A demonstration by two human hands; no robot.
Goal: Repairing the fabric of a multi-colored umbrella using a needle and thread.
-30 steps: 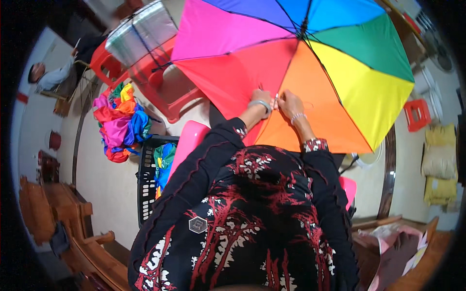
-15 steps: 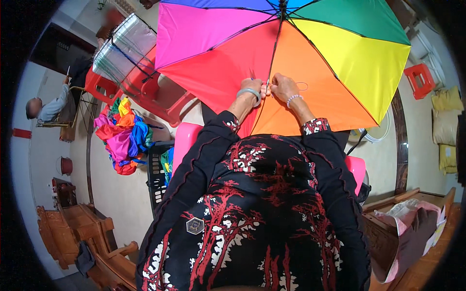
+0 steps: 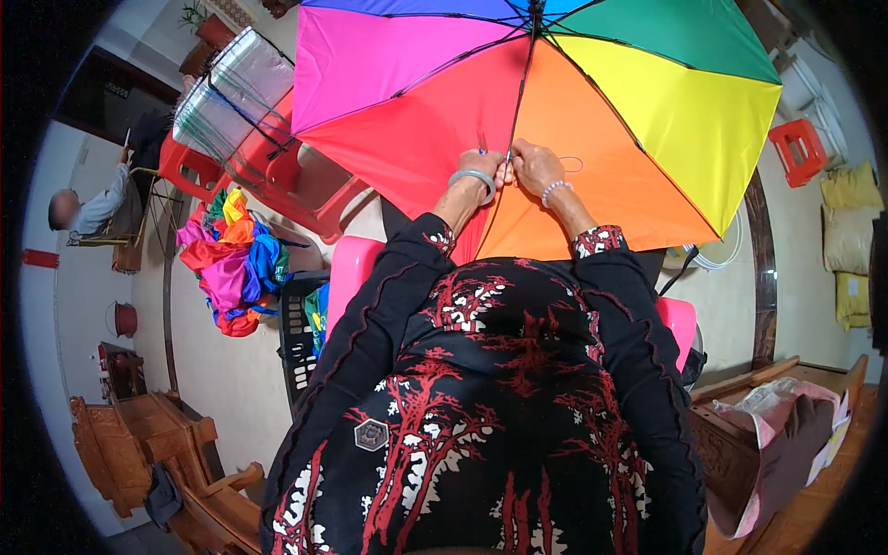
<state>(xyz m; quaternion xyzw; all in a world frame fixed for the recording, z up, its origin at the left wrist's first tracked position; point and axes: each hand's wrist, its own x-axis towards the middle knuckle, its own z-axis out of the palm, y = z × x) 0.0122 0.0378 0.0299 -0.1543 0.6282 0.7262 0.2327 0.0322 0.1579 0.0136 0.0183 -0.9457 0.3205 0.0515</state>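
In the head view, the open rainbow umbrella (image 3: 573, 111) fills the upper centre and right, its top cut off by the frame edge. The left hand (image 3: 486, 166) and right hand (image 3: 535, 166) meet on a dark rib, fingers pressed together pinching something too small to make out.

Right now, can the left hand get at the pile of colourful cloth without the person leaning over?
Probably not. The left hand is on the umbrella; the cloth pile lies well off to the left, beyond the pink seat.
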